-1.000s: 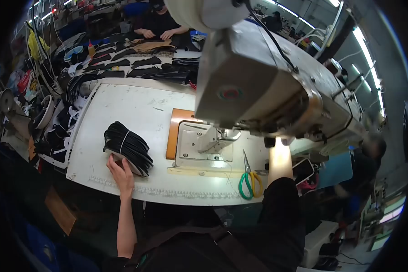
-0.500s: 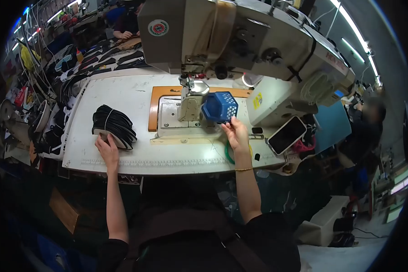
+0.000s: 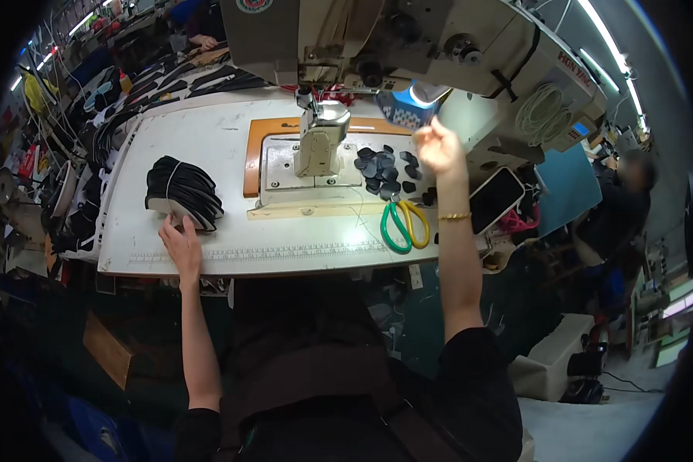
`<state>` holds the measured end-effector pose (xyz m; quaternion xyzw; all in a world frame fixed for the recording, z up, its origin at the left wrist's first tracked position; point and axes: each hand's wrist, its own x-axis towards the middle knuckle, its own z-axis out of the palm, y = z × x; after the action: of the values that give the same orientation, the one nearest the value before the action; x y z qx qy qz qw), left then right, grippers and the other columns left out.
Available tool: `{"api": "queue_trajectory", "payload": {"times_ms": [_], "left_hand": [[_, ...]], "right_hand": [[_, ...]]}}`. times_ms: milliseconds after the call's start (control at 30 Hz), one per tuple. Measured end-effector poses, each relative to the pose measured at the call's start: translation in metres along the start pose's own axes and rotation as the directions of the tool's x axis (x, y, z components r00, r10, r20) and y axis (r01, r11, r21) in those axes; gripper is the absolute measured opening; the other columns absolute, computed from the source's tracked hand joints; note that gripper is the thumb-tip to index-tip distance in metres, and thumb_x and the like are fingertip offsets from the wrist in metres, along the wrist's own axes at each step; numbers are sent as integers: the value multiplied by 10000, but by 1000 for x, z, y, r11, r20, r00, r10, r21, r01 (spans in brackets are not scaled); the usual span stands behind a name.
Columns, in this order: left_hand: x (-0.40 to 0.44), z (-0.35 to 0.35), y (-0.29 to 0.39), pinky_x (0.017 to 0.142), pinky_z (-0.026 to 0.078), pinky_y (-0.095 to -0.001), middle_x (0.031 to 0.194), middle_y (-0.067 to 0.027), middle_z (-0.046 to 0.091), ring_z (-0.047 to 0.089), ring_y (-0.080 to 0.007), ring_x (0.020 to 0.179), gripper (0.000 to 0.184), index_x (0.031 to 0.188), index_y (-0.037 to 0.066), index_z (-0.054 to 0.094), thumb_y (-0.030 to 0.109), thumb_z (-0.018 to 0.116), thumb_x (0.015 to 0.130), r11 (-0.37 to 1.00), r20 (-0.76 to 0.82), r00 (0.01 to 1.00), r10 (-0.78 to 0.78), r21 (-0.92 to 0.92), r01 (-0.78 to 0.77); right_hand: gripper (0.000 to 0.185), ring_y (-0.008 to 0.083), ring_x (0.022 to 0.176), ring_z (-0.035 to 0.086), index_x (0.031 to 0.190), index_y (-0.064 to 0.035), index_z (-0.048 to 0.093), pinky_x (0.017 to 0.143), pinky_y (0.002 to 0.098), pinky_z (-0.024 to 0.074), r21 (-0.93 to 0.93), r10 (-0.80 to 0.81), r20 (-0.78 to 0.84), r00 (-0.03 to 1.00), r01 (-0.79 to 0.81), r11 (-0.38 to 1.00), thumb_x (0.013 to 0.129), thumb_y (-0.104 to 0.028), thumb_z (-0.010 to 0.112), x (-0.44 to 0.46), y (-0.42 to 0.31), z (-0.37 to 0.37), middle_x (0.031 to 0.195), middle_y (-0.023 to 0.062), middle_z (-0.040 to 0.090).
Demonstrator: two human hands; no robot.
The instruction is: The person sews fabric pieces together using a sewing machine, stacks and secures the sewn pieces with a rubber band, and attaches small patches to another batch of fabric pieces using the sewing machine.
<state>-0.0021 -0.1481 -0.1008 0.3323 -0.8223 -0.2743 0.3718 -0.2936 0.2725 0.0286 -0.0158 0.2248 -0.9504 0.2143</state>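
While left (image 3: pixel 183 248) touches bundle (image 3: pixel 183 191), right (image 3: pixel 440 148) holds basket (image 3: pixel 405 112)

On the arm of the sewing machine (image 3: pixel 508 42), red letters (image 3: pixel 574 68) could be read as "HON", and the next ones seemed to be "YING". The round emblem (image 3: pixel 254 4) on its head had writing too small for reading. Along the near edge of the worktop (image 3: pixel 127 192) lay a printed ruler scale (image 3: pixel 285 251), its numbers not legible. The lit blue display (image 3: pixel 580 128) was also unreadable.
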Motion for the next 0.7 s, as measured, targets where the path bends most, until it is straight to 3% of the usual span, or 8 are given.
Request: {"api": "queue_trajectory", "payload": {"times_ms": [33,67,100,133,200,233,433,700], "left_hand": [[-7,0,3,966,355,-409,1229,-217,442,462,-363,1089,514,1246,-51,404,355,459,934,1000,8,1000,15,11,-15],[-13,-2,6,966,355,-409,1229,-217,442,462,-363,1089,514,1246,-51,404,355,459,934,1000,20,1000,7,22,-8],[-18,-3,11,961,360,-403,1226,-214,446,468,-356,1082,508,1243,-48,409,351,464,934,996,17,999,36,75,-38],[-22,-4,17,957,366,-397,1222,-210,451,473,-348,1076,502,1241,-45,414,348,468,933,990,16,998,67,127,-69],[-28,-4,22,948,377,-386,1215,-202,459,483,-333,1062,489,1235,-39,425,340,476,932,966,15,991,134,219,-134],[-30,-4,22,948,377,-386,1215,-202,459,483,-333,1062,489,1235,-39,425,340,476,932,967,19,992,128,220,-129],[-28,-3,28,918,374,-390,1183,-171,489,482,-316,1046,467,1211,-15,447,329,507,902,953,32,994,101,285,-106],[-26,-3,31,890,392,-370,1115,-157,524,508,-298,997,418,1162,-11,484,313,518,900,968,-15,997,70,242,-64]], "right_hand": [[106,170,737,588,1003,28,518,599,264,534,-62,-55,36,998,57,996,929,-41,486,11,-6,10,852,116,568],[119,189,778,607,1012,35,521,608,260,536,-350,-258,157,953,299,888,920,-38,500,28,-5,17,885,131,581],[135,208,819,626,1022,42,524,618,255,537,-567,-392,328,859,511,646,911,-35,513,41,-1,25,917,145,595],[192,262,896,638,1066,37,531,702,276,562,-483,-442,90,893,427,765,891,-41,547,39,1,52,978,184,604],[257,293,924,622,1123,-2,514,793,333,555,-700,-503,432,748,630,335,885,-76,574,86,-4,27,1035,205,592],[257,293,924,622,1123,-2,514,793,333,555,-705,-499,430,752,625,335,885,-76,574,87,-3,23,1035,205,592],[318,287,927,615,1160,-7,486,784,336,543,-693,-502,641,581,719,-52,865,-66,588,89,1,15,1037,190,586],[405,280,932,606,1208,-14,449,772,341,527,-430,-344,900,268,678,-596,837,-54,607,88,4,12,1039,170,578]]}}
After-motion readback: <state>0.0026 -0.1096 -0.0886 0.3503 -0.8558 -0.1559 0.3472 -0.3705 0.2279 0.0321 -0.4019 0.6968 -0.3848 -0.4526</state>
